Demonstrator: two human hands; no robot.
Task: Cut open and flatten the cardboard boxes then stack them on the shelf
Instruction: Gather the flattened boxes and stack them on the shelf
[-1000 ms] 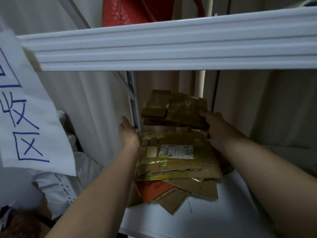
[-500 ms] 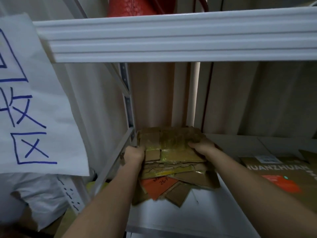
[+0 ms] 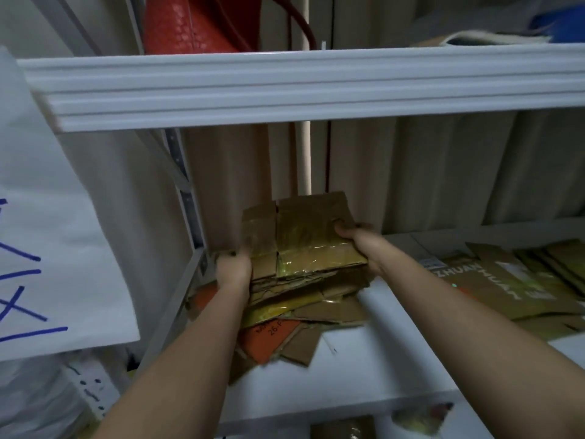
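In the middle of the frame, on the white shelf (image 3: 364, 369), lies the stack of flattened cardboard boxes (image 3: 304, 280), its top piece glossy with yellow tape and tilted up at the far edge. My left hand (image 3: 232, 269) grips the stack's left edge, fingers (image 3: 229, 256) curled over the top sheet. My right hand (image 3: 356, 237) holds the right edge higher up, its fingers bent round the top piece's side. The stack sits squarely between my two hands. An orange sheet (image 3: 269, 340) pokes out beneath it, toward the lower middle. At the right of the frame, more flattened cardboard (image 3: 493, 280) with printed letters lies on the same shelf. At left hangs a white paper sign (image 3: 57, 248) with blue strokes.
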